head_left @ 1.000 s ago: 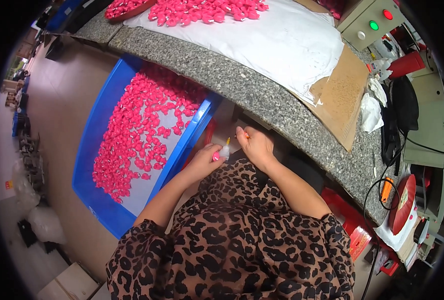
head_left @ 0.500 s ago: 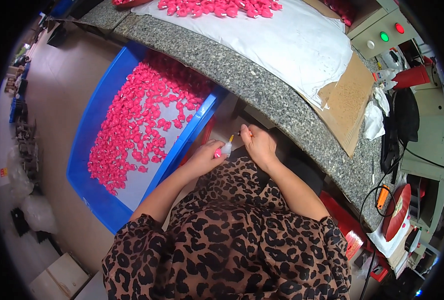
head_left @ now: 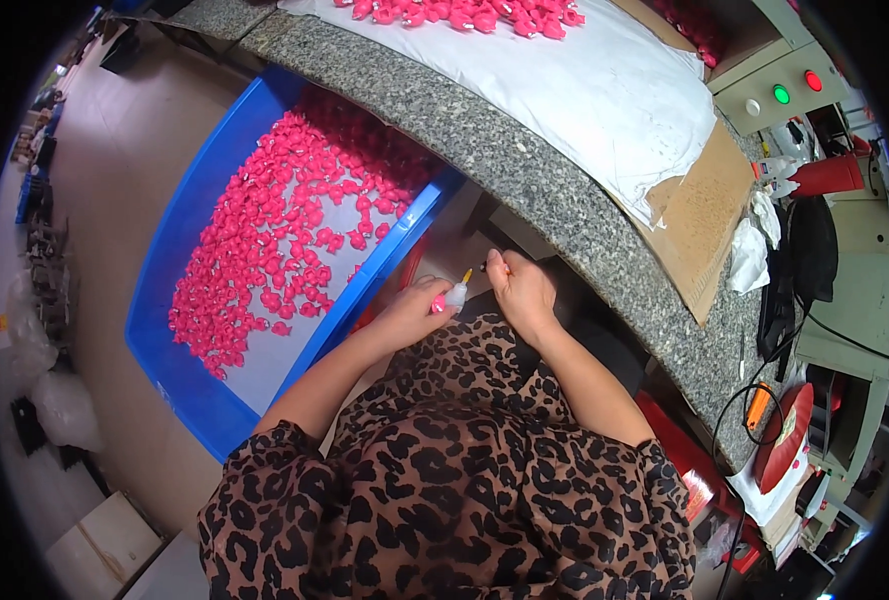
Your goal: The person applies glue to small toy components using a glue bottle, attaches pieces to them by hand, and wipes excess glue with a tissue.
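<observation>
Two hands face each other, just apart: the left hand [head_left: 417, 312] pinches a translucent bottle [head_left: 456, 297] and pink piece [head_left: 439, 303], its yellow nozzle [head_left: 468, 276] tilted toward the right hand [head_left: 523, 292], which is curled around a mostly hidden dark-tipped item [head_left: 484, 267]. Best, I judge: hold the nozzle steady, squeeze lightly, and bring the right hand in slowly.

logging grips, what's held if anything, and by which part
Left hand: small whitish yellow-tipped bottle by its body, plus small rounded pink piece; right hand: grip hidden, cannot tell.
</observation>
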`<state>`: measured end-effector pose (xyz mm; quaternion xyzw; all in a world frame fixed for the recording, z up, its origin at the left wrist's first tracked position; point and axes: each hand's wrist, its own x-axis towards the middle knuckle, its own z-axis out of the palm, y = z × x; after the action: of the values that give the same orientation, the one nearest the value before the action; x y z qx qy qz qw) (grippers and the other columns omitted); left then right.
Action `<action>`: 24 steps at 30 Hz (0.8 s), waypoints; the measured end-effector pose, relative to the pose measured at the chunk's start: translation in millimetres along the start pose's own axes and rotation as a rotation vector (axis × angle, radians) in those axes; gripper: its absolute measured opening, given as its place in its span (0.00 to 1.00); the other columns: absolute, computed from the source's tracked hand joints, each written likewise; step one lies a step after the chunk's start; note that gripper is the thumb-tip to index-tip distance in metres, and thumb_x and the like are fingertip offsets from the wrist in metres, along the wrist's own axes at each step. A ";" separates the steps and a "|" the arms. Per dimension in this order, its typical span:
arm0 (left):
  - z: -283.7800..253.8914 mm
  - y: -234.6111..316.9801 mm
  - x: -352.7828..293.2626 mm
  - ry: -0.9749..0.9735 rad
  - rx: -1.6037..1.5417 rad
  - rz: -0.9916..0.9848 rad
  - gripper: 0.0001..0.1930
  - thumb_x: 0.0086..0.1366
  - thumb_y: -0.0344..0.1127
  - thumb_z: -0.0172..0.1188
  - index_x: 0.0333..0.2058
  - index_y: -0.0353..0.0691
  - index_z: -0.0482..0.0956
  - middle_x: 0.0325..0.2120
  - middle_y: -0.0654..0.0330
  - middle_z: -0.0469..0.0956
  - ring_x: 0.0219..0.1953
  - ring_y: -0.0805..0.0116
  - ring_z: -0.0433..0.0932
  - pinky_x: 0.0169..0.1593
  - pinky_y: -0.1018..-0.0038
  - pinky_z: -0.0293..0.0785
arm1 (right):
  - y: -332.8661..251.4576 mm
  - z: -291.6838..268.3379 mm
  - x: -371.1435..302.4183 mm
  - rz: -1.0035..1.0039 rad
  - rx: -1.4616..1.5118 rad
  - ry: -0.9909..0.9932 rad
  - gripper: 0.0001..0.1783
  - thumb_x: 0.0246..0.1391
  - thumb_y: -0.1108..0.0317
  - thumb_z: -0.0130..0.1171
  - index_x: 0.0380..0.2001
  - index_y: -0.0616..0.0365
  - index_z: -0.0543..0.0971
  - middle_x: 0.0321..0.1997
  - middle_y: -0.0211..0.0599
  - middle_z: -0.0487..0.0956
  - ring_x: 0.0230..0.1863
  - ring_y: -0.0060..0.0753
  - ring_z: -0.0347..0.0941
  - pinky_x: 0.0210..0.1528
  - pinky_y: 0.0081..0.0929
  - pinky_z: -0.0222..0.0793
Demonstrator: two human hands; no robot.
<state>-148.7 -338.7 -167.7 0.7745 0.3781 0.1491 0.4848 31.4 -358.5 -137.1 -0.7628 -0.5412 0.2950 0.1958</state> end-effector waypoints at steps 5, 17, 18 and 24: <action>1.1 -1.2 -0.2 0.003 0.005 0.018 0.15 0.52 0.34 0.56 0.36 0.31 0.68 0.31 0.50 0.69 0.35 0.55 0.69 0.39 0.69 0.65 | -1.8 -1.0 -0.6 0.003 -0.019 -0.009 0.24 0.51 0.49 0.41 0.20 0.60 0.70 0.19 0.48 0.71 0.26 0.52 0.69 0.28 0.38 0.63; 3.7 -3.9 0.6 0.013 0.006 0.031 0.14 0.52 0.34 0.56 0.35 0.32 0.68 0.30 0.50 0.69 0.34 0.55 0.70 0.38 0.69 0.65 | -0.7 0.0 -0.3 0.017 -0.012 -0.017 0.23 0.52 0.49 0.42 0.20 0.59 0.71 0.18 0.47 0.71 0.26 0.50 0.70 0.29 0.36 0.63; 4.2 -4.6 0.5 0.023 0.011 0.049 0.14 0.52 0.34 0.56 0.35 0.32 0.68 0.30 0.50 0.69 0.34 0.55 0.70 0.38 0.69 0.65 | -0.1 0.4 -0.2 0.018 -0.004 -0.018 0.23 0.52 0.49 0.42 0.21 0.59 0.71 0.19 0.47 0.71 0.26 0.49 0.70 0.29 0.36 0.63; 6.1 -7.0 0.5 0.020 0.007 0.045 0.14 0.52 0.34 0.56 0.34 0.32 0.68 0.30 0.51 0.68 0.34 0.55 0.69 0.38 0.69 0.65 | 0.4 0.6 -0.1 0.008 -0.025 -0.012 0.22 0.52 0.50 0.42 0.20 0.59 0.71 0.18 0.46 0.71 0.25 0.49 0.70 0.28 0.35 0.64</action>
<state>-147.9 -340.5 -176.8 0.7829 0.3659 0.1666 0.4749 31.2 -358.8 -137.8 -0.7655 -0.5429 0.2937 0.1819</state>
